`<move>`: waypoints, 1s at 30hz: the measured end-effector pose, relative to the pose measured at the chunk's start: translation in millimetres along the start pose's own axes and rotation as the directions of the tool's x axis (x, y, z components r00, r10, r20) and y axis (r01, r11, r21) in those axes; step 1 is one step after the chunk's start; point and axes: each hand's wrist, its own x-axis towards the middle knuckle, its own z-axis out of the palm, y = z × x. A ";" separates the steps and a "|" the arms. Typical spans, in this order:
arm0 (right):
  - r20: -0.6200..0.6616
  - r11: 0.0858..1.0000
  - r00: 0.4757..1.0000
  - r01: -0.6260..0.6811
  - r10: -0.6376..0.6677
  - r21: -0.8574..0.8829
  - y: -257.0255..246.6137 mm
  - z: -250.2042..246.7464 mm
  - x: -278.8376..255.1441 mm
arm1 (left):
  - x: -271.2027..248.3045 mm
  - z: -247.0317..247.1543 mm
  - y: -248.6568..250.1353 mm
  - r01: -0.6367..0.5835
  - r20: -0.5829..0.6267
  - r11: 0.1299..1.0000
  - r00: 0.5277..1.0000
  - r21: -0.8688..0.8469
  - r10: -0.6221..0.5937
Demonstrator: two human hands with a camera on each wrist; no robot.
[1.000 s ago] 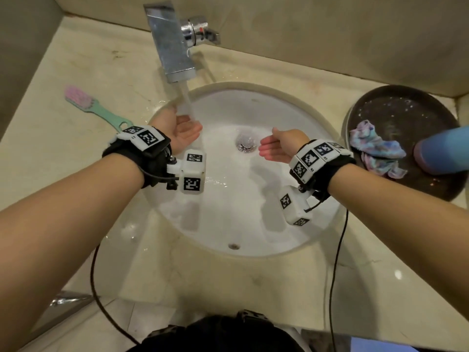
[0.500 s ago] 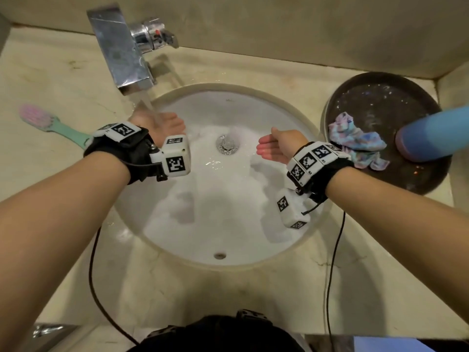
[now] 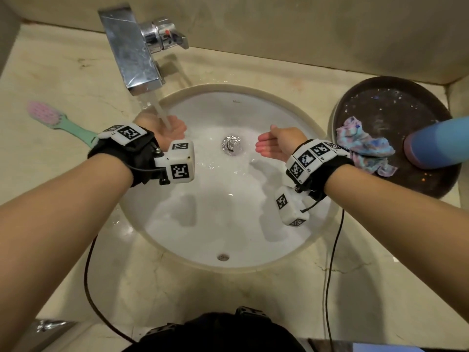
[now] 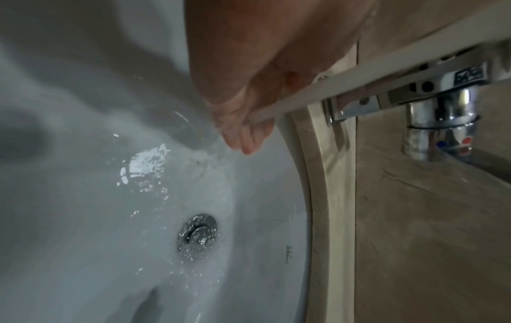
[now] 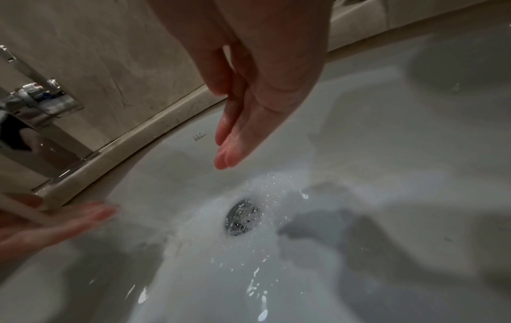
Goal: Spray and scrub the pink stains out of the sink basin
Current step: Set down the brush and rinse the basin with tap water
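Left hand: I found the left hand (image 3: 165,129) at 10 o'clock inside the sink basin (image 3: 228,224), palm up, fingers straight and together, gripping nothing; the water stream (image 3: 162,115) landed on it.
Right hand: I saw the right hand (image 3: 276,143) at 2 o'clock over the basin, fingers (image 5: 229,150) extended and pressed side by side, empty and well apart from the left.
Basin: I noted a white, wet bowl, foamy water running toward the drain (image 3: 231,145) between the two hands. I could not make out pink stains on it.
Tap: The chrome faucet (image 3: 134,49) stood at 11 o'clock on the rim, running.
Brush: I logged a brush (image 3: 58,121) with pink bristles and green handle flat on the counter (image 3: 76,80) at 9 o'clock, just beside my left wrist.
Tray: A dark round tray (image 3: 380,102) sat at 3 o'clock, carrying a crumpled multicoloured cloth (image 3: 365,146) and a blue bottle (image 3: 441,143) lying over it.
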 end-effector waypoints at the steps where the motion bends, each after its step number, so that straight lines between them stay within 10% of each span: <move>1: 0.001 1.000 1.000 0.002 -0.002 0.001 -0.2 0.3 0.4 | 0.6 -0.9 1.1 0.002 -0.015 0.997 1.000 -0.083 -0.003; 8: 0.004 1.000 1.000 0.005 -0.005 -0.011 -0.4 4.1 2.8 | -12.5 12.6 -7.9 0.025 0.218 0.969 0.973 0.246 -0.080; 18: -0.005 1.000 1.000 0.023 -0.024 -0.013 -4.4 7.0 0.5 | -14.8 -12.1 0.4 0.022 -0.109 0.969 0.994 0.244 0.005; 30: -0.031 0.998 0.998 0.060 -0.061 -0.031 -14.5 9.6 -13.0 | -33.0 -11.7 4.0 -0.009 -0.108 0.942 0.993 0.335 0.048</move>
